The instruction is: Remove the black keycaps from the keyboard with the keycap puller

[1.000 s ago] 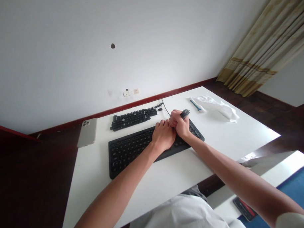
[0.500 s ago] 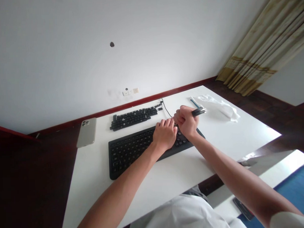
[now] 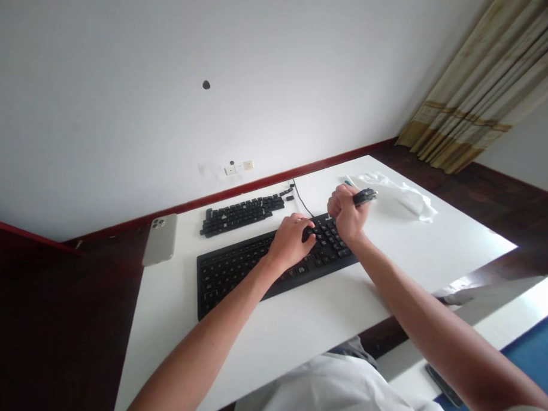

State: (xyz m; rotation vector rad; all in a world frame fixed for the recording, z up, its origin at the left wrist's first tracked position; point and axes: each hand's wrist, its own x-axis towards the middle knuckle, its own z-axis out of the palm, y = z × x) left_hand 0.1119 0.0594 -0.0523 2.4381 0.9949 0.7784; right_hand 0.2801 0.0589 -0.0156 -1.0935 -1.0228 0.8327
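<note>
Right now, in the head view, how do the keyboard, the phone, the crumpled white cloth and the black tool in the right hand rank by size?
Black keyboard: largest.
Crumpled white cloth and phone: they look close, so I can't rank them.
Black tool in the right hand: smallest.

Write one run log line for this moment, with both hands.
left hand: on keyboard | right hand: holds black tool | nearby: loose keycaps

A broad stretch of white desktop [image 3: 437, 248] lay right of the long black keyboard [image 3: 240, 272], passable up to the crumpled white plastic sheet [image 3: 402, 201]; farther off, a thin black cable [image 3: 301, 200] and a strip of loose black keycaps [image 3: 241, 214] stood in the way.
</note>
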